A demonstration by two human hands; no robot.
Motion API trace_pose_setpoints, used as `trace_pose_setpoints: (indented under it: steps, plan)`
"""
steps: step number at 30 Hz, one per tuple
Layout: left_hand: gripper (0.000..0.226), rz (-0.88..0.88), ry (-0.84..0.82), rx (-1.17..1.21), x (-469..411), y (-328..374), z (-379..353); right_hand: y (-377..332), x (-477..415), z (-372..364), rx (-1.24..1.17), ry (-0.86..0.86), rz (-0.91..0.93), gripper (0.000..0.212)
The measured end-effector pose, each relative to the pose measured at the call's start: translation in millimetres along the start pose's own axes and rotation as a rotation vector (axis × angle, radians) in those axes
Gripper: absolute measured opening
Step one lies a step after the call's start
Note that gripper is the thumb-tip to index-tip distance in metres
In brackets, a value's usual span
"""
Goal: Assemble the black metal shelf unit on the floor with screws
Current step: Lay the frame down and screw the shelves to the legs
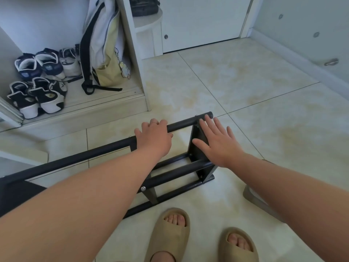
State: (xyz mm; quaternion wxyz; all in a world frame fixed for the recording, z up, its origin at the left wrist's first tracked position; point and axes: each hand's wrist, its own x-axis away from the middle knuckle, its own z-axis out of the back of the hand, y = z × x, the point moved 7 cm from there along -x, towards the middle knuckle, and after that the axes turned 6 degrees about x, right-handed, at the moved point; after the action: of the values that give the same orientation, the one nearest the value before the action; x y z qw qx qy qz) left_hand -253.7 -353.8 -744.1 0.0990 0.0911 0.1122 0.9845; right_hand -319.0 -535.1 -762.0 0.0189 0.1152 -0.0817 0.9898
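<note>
The black metal shelf unit stands on the tiled floor in front of my feet, with round black bars running left to right between flat side brackets. My left hand grips the top bar, fingers curled over it. My right hand lies flat with straight, spread fingers against the right side bracket, fingertips near the top bar's end. A silver screw head shows on a lower bar by the middle bracket.
An open white wardrobe at the left holds several shoes and a backpack. A white door and a wall with a door stop are beyond. My feet wear beige slippers.
</note>
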Motion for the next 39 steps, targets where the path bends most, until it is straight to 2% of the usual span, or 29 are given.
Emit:
trace_pose_setpoints:
  steps: [7, 14, 18, 22, 26, 31, 36, 39]
  plan:
    - [0.065, -0.320, -0.033, -0.079, 51.2, 78.4, -3.2, 61.3, 72.7, 21.6, 0.096, 0.008, -0.067, 0.078]
    - [0.066, -0.678, -0.092, -0.154, 95.2, 178.9, -33.1, 157.4, 148.8, 11.8, 0.077, -0.059, -0.295, 0.075]
    - [0.064, -0.871, -0.210, -0.191, 116.2, 223.6, -76.1, 203.7, 164.9, -20.6, 0.032, -0.116, -0.389, 0.072]
    - [0.061, -0.950, -0.415, -0.195, 127.8, 239.9, -141.3, 237.2, 164.4, -70.7, -0.011, -0.241, -0.460, 0.065]
    - [0.062, -1.024, -0.504, -0.255, 125.3, 242.3, -200.6, 265.7, 158.4, -133.8, 0.049, -0.361, -0.522, 0.053]
    - [0.057, -1.079, -0.496, -0.253, 112.6, 257.5, -248.6, 291.0, 147.1, -183.9, 0.213, -0.463, -0.500, 0.027]
    - [0.031, -1.065, -0.411, -0.245, 95.6, 259.7, -266.9, 303.3, 131.3, -210.2, 0.393, -0.551, -0.430, 0.027]
    - [0.026, -1.088, -0.367, -0.204, 92.1, 259.9, -267.7, 305.8, 126.4, -221.5, 0.489, -0.553, -0.361, 0.028]
